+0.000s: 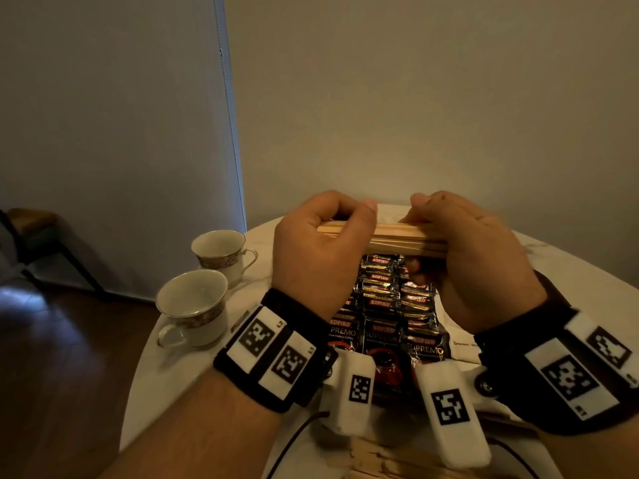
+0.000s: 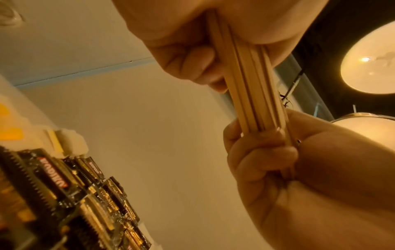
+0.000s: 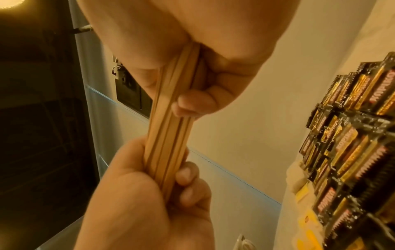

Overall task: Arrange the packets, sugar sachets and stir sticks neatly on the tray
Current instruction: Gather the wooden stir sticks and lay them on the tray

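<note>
Stir sticks: we see one wooden bundle lying level, raised above the packets, its ends in the two hands.
Left hand: fingers curled round the bundle's left end, thumb on top.
Right hand: fingers wrapped round the right end.
Packets: black Kopiko coffee packets in overlapping rows below the hands.
Cups: two, on the bench, left of the packets.
</note>
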A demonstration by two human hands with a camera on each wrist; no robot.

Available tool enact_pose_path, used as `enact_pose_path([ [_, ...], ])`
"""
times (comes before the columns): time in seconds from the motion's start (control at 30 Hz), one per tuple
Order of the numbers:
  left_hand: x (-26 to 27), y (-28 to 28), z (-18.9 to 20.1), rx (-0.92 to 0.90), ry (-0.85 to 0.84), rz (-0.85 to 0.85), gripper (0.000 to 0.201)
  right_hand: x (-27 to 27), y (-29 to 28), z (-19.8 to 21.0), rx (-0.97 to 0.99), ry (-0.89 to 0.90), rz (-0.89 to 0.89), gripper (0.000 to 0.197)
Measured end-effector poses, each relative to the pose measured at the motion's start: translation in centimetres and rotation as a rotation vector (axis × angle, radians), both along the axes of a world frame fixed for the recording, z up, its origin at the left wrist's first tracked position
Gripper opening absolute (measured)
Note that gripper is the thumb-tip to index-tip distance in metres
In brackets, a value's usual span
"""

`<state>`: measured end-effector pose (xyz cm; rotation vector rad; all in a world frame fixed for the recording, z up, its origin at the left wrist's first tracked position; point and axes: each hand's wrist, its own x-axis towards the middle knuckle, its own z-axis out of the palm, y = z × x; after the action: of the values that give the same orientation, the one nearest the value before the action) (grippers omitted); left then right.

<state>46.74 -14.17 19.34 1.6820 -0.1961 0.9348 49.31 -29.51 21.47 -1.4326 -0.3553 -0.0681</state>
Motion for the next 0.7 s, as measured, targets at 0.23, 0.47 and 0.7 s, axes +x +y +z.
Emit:
enact_pose_path([
  [0.23,0.4,-0.2,-0.3,0.039,-0.047,0.069,0.03,0.4,0.2,-0.6,-0.012,-0.084,-0.129,0.033],
  [0.47,0.4,0.0,-0.2,0.058,-0.058,0.082,0.032,-0.1,0.2,-0.6,-0.051,-0.036,-0.075,0.031],
  [0.7,0.3,0.2,0.8,-0.021,0.027,0.059,0.034,-0.6,0.1,-0.1,-0.051,-0.005,-0.053,0.027],
])
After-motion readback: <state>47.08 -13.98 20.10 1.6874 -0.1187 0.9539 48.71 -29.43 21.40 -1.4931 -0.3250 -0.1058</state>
